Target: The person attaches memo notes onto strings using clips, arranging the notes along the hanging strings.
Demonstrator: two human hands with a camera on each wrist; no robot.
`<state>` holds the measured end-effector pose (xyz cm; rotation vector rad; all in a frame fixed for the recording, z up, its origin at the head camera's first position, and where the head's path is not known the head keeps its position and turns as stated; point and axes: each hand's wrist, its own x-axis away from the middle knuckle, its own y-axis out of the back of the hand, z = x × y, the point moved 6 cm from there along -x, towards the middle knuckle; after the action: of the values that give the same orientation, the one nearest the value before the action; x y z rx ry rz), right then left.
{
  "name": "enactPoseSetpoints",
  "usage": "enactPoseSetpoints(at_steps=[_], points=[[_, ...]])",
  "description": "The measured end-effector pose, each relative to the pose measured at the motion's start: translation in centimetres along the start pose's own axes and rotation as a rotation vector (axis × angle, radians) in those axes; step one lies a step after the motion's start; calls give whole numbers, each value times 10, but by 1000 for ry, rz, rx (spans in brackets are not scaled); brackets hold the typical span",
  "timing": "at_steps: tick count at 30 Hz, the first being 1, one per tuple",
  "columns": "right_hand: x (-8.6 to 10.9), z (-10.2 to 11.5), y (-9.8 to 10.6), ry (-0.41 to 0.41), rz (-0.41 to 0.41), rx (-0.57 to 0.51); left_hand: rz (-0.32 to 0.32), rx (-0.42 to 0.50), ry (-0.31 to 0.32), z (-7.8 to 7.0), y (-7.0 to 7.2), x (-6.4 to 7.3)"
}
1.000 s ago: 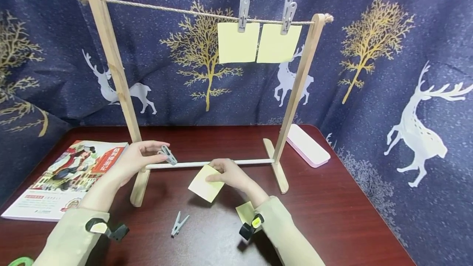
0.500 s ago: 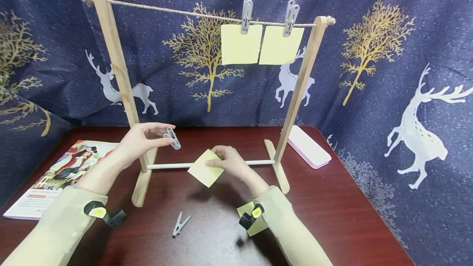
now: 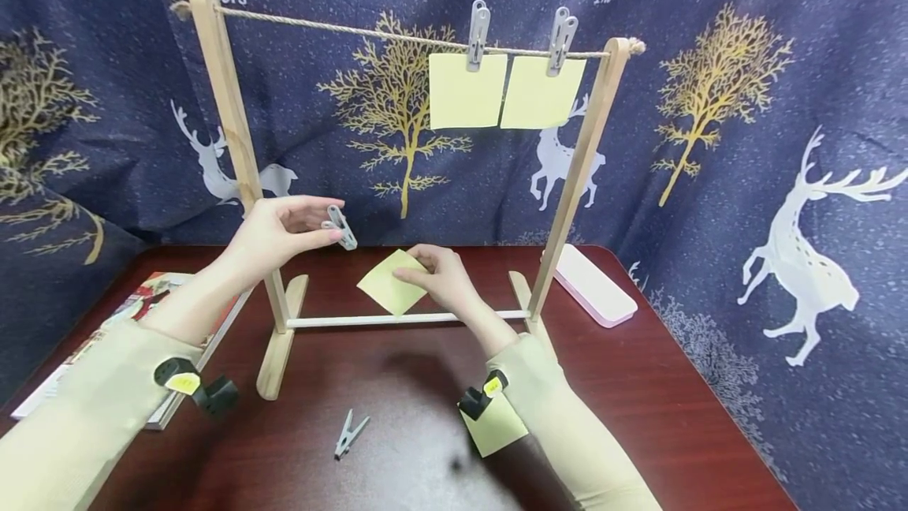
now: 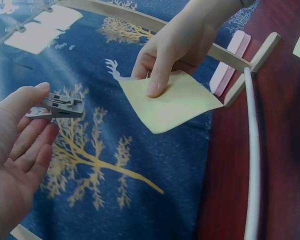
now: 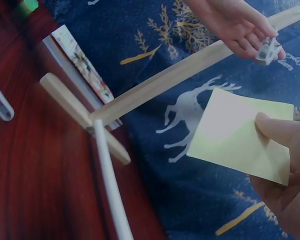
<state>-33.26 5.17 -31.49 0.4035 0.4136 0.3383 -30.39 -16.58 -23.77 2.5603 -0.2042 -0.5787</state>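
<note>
My left hand (image 3: 284, 231) pinches a grey clothespin (image 3: 341, 228) between thumb and fingers, in front of the wooden stand's left post. To its right, my right hand (image 3: 441, 278) holds a yellow sticky note (image 3: 390, 284) by one edge, thumb on the near face, above the white crossbar (image 3: 397, 320). The note and the clothespin (image 4: 65, 106) are apart in the left wrist view. Overhead runs a rope (image 3: 305, 22), where two yellow notes (image 3: 468, 93) hang from grey clothespins (image 3: 478, 36) near the right post (image 3: 580, 172).
Another clothespin (image 3: 349, 435) lies on the dark red table (image 3: 404, 471). One more yellow note (image 3: 495, 426) lies partly under my right forearm. A magazine (image 3: 152, 298) is at the left, a pink-white case (image 3: 594, 284) at the right. Behind hangs a deer-patterned cloth (image 3: 340, 172).
Both hands have risen from near the crossbar, carrying the clothespin and the note upward. The left hand has also shifted slightly right. The things on the table have stayed put.
</note>
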Motion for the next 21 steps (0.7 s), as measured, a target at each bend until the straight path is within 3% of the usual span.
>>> enactPoseSetpoints(at_steps=[6,15,21], points=[[-11,18,6,12,-42,-27,-67,-7,4,-24,13,-13],[-26,39,10,-30,11,-27,-109,-83,-54,-61,26,-33],[-35,60,24,16,-104,-87,-134,-69,-118,-90,32,-44]])
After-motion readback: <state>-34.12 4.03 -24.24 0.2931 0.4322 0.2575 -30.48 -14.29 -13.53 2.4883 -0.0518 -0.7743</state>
